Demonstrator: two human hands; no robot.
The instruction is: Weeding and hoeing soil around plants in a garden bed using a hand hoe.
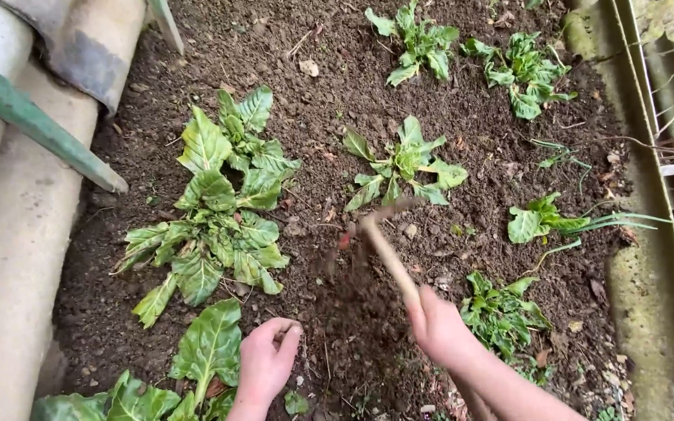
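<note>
One blurred wooden stick (388, 253), right hand (438, 327) gripping

Soft, even daylight, overcast look: no hard shadows, just faint dark patches under the leafy plants (220, 210) and along the pipe (17, 234) at left. Soil (352, 93) and leaves are sharp and well exposed, with mild sheen on the leaf surfaces and no blown glare. Motion blur smears the wooden stick (388, 253) and the right hand (440, 327); edges bow slightly from the wide lens.
</note>
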